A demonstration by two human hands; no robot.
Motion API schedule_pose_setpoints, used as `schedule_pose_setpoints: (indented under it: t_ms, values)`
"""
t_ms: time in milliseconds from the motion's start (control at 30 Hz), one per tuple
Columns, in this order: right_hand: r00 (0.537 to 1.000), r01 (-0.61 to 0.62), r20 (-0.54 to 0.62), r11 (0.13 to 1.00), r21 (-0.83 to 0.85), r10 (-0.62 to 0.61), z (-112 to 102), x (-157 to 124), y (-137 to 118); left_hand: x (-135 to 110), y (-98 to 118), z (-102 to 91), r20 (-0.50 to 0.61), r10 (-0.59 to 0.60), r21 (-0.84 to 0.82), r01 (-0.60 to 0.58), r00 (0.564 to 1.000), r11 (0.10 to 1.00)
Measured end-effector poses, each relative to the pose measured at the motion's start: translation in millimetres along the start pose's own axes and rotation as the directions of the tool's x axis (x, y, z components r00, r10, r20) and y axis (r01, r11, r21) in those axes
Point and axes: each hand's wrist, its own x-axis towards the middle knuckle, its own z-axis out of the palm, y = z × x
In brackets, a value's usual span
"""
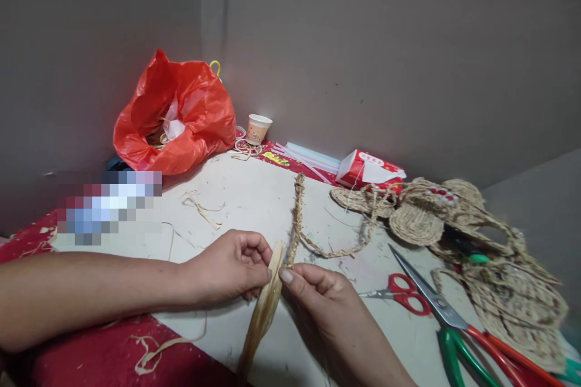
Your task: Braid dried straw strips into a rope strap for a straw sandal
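My left hand is closed, its thumb and fingertips pinching a pale, flat strip of plant fibre that hangs down toward the bottom edge. Close beside it, my right hand pinches the lower end of a braided straw cord between thumb and forefinger. The cord stands up from my fingers, and a side length of it curves off to the right, toward the woven straw pieces. Whether the strip and the cord are joined between my hands, I cannot tell.
Red-handled small scissors and large shears lie at right beside more woven straw. Behind are a red tissue pack, straws, a paper cup and a red plastic bag. Loose fibres lie on the white board.
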Motion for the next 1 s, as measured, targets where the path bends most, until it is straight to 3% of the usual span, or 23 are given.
schedule_pose_setpoints:
  t_ms: [367, 733, 1000]
  values:
    - [0.998, 0.022, -0.053, 0.994, -0.111, -0.028, -0.8, -0.2, 0.2, 1.8, 0.6, 0.4, 0.030, -0.026, -0.017, 0.026, 0.999, 1.000]
    - [0.999, -0.001, -0.033, 0.998, -0.063, -0.001, -0.5, -0.1, 2.3, 1.9, -2.8, -0.8, -0.006, -0.005, 0.043, 0.005, 1.000, 0.999]
    - [0.996, -0.023, -0.090, 0.978, -0.208, 0.005, -0.3, 0.6, 3.1, -1.6, 0.2, 3.6, 0.016, -0.016, 0.030, 0.016, 1.000, 0.999]
